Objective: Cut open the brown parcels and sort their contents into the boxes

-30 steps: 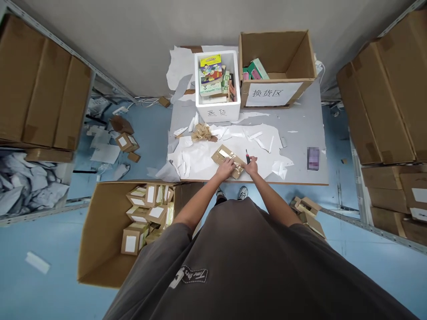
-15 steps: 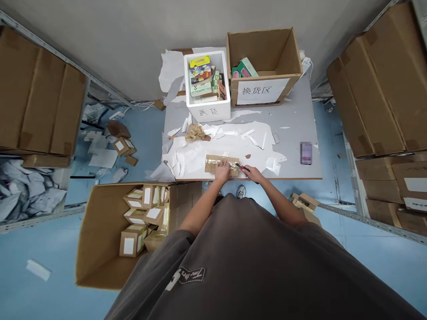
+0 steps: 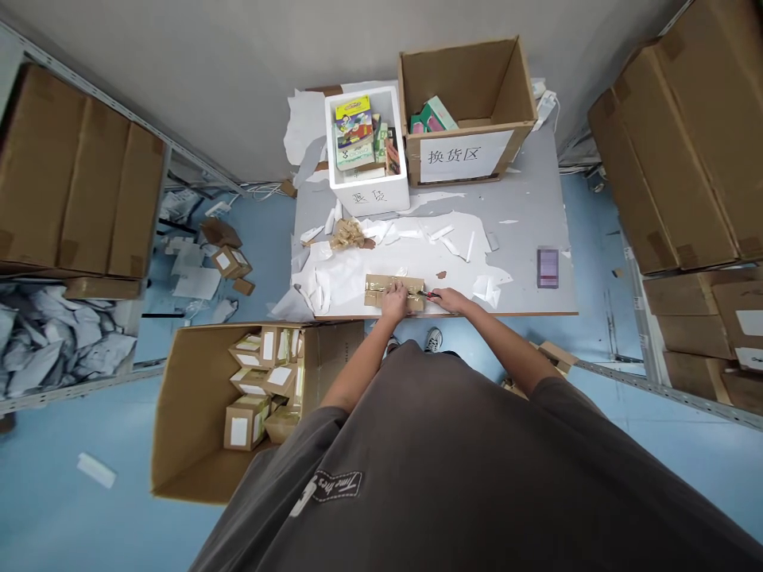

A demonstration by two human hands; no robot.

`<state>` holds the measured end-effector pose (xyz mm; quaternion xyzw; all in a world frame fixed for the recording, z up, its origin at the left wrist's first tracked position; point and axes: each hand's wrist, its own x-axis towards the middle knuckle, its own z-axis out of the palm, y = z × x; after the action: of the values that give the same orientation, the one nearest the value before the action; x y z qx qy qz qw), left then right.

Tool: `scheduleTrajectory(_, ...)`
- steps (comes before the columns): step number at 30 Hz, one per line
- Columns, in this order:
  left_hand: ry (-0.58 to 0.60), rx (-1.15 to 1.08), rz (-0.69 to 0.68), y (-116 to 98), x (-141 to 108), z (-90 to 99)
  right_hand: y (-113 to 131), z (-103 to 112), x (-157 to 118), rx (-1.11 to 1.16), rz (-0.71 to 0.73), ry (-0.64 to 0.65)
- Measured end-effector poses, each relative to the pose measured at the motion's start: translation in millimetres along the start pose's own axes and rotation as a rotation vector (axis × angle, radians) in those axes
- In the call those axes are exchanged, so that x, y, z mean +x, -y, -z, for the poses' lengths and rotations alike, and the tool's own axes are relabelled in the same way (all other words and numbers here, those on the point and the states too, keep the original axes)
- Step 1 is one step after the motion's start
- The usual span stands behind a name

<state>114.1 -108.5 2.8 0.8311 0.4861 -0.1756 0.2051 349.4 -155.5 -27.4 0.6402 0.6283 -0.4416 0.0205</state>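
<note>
Parcel: flat brown cardboard parcel, lying at the near edge of the table; taken as dial centre, 12 toward the wall.
Left hand: palm down over the parcel's middle, fingers on its top; whether they also grip an edge, cannot tell at this size.
Right hand: at 3 o'clock, fingers closed round a red-and-black hand tool, its tip at the parcel's right end.
Tape: shiny strip along the parcel's top; no raised flap, no contents showing. Judged early stage for this parcel.
Large carton: at 8 o'clock, holding several small boxes, taped and labelled, apparently unopened.
Foam bin: near 11 o'clock, printed boxes inside, free of brown packaging.
Labelled carton: at 1 o'clock, green-and-pink boxes inside.
Scraps: crumpled brown paper at 10 o'clock.
</note>
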Motion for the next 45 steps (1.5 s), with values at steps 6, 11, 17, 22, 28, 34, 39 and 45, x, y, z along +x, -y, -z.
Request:
scheduleTrajectory(6, 0.010, 0.003, 0.014, -1, 2, -1.2, -5, -10, -4, 0.096, 0.019, -0.040)
scheduleTrajectory(11, 0.019, 0.012, 0.016, 1, 6, -3.6, 1, -13, 1, 0.158, 0.044, -0.007)
scheduleTrajectory(17, -0.003, 0.034, 0.013, 3, 8, -3.8, 2, -19, 1, 0.290, 0.007, 0.016)
scheduleTrajectory(22, 0.013, 0.064, 0.007, 2, 7, -3.3, 1, -24, 3, 0.397, -0.062, 0.071)
scheduleTrajectory(28, -0.001, 0.063, 0.004, 3, 8, -3.8, 3, -26, 6, 0.161, -0.016, -0.086)
scheduleTrajectory(34, 0.025, 0.049, 0.014, 3, 7, -0.7, 6, -29, 3, 0.116, -0.057, -0.084)
scheduleTrajectory(39, 0.020, 0.056, -0.002, 4, 6, -1.4, 12, -30, 1, 0.228, -0.035, -0.116)
scheduleTrajectory(45, 0.031, 0.082, 0.003, 4, 7, -1.9, 9, -29, -8, 0.515, -0.052, 0.058)
